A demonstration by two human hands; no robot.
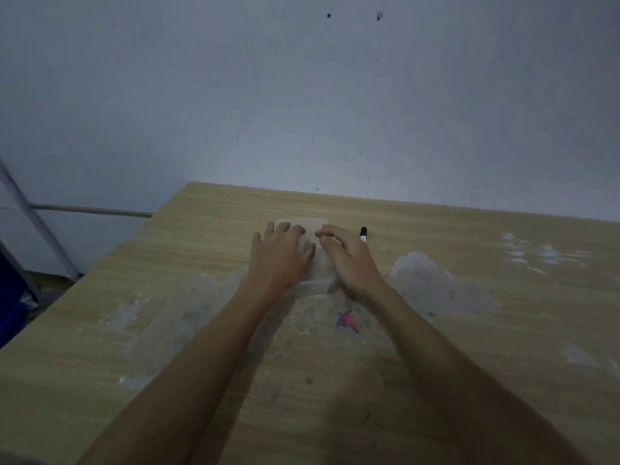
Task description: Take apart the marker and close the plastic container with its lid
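Both palms lay flat, fingers spread, on the container lid (317,263): left hand (280,255), right hand (347,256). Closing seemed underway; even downward pressure next. The marker (363,234) lay at two o'clock, ungripped.

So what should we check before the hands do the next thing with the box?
1. Both hands on the container: ok. The left hand and right hand lie flat on the plastic container.
2. Lid snapped shut all round: cannot tell, the hands cover it.
3. Container resting flat on the table: ok.
4. Marker out of the way: ok, it lies just beyond the right hand.
5. Marker taken apart: cannot tell, too small and partly hidden.
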